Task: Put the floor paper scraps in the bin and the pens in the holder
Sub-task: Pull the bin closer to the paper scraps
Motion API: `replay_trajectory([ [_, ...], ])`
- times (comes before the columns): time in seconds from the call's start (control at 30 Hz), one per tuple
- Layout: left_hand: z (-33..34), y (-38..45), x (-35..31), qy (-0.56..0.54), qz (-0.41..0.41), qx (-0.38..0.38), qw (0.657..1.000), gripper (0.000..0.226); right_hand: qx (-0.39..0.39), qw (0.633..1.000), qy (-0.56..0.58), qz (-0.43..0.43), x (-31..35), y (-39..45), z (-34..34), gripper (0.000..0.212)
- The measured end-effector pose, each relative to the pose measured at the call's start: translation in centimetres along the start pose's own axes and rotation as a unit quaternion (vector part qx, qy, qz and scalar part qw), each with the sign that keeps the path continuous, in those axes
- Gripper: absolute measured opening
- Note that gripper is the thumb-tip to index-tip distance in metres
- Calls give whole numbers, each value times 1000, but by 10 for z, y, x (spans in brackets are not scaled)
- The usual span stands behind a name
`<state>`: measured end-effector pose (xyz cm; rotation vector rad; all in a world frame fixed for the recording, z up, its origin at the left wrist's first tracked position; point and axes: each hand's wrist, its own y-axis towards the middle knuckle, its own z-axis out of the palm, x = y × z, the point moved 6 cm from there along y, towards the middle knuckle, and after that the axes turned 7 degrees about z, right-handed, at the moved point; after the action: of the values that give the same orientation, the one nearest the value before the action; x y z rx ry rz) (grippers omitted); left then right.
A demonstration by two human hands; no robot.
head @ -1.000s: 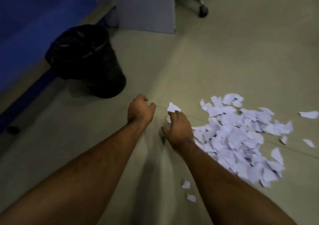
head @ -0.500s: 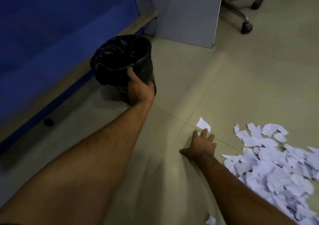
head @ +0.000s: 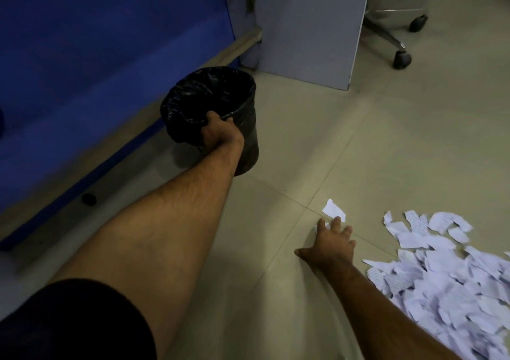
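Right hand flat on floor, fingers spread, holding nothing, beside the paper scraps. Farther off, left hand fingers curled over bin rim. Step: fetching bin; next, likely drag it to scraps.

left hand now gripping the bin rim, bin tilted

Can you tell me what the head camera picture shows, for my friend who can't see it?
A person's left hand grips the rim of a black bin lined with a black bag. Their right hand lies spread on the tiled floor, beside a big pile of torn white paper scraps.
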<state>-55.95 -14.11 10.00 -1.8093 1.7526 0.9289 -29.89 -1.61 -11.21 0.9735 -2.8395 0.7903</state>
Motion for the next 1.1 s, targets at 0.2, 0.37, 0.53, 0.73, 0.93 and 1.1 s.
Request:
replay_trajectory([
  [0.2,-3,-55,1,70,42,17,997,40,23,999,-18,-35,-7,-13,2,118],
  [0.37,0,-140,-2,12,65,29,997,38,79,992,70,-74,-22,-28,-13,117],
  [0.53,-2,-202,-21,-5,72,64,995,40,-6,960,269,-72,-55,-71,-50,80],
  [0.73,-2,-285,-39,-9,94,103,990,40,-61,925,374,-34,-108,-103,-87,70],
  [0.93,-14,-304,-41,-8,101,104,989,38,-56,903,424,-29,-129,-119,-110,63],
  [1.1,-27,-290,-41,0,133,103,986,39,-56,887,457,-33,-126,-125,-105,57],
])
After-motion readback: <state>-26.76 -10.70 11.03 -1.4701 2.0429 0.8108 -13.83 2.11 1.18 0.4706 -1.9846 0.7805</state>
